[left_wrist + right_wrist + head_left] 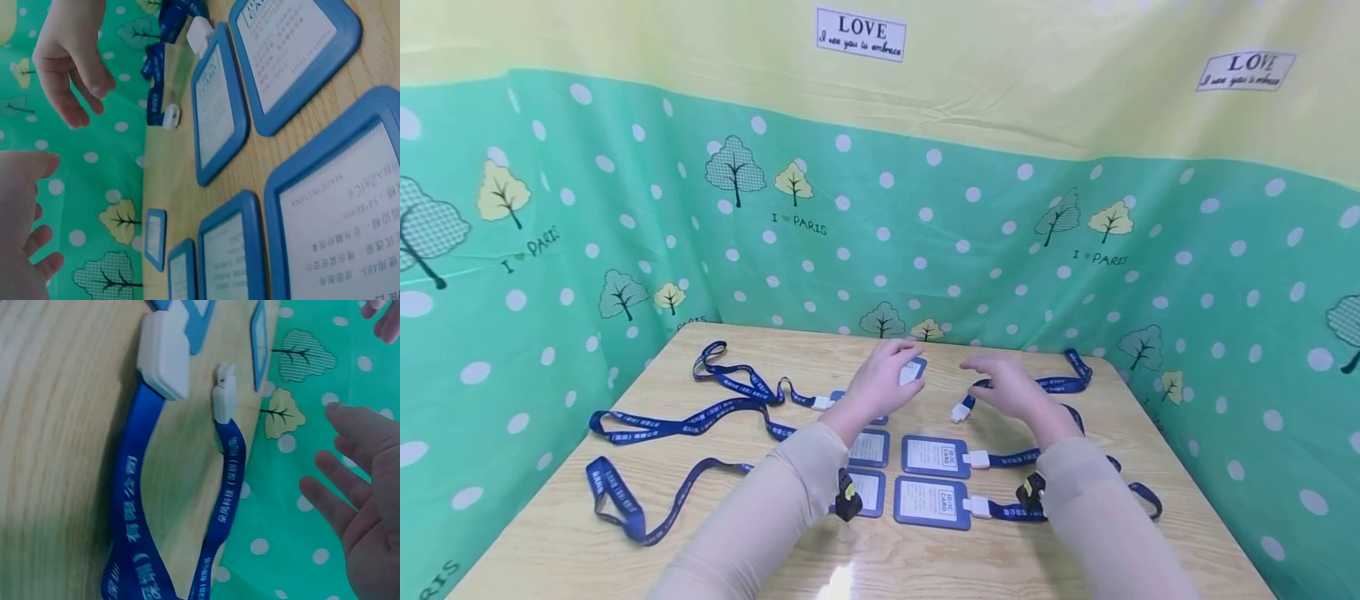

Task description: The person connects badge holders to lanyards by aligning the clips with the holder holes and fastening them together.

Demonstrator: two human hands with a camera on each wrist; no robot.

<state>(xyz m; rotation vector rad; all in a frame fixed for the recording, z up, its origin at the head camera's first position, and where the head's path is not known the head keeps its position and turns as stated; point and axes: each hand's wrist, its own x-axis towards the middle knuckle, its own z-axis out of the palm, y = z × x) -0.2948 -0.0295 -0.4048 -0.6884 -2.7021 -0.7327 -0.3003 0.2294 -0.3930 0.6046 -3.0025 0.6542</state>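
Note:
My left hand [880, 383] hovers over the far middle of the table, fingers loosely bent and holding nothing. Behind it, partly hidden, lies a loose blue ID card holder [914, 368], which the left wrist view also shows as a small holder [155, 239]. To the right, my right hand [1011, 390] is raised with its fingers spread and no object in them. Beside that hand lies a dark blue lanyard [1063, 384] whose white clip [960, 412] is apart from any holder. In the right wrist view the clip [225, 403] points toward the loose holder [259, 350].
Two card holders [936, 457] with lanyards lie at the front right. Several more, including one holder [869, 448], form a column on the left, partly under my left arm. Their lanyards [685, 423] spread left. A green polka-dot curtain [925, 233] encloses the wooden table [1000, 567].

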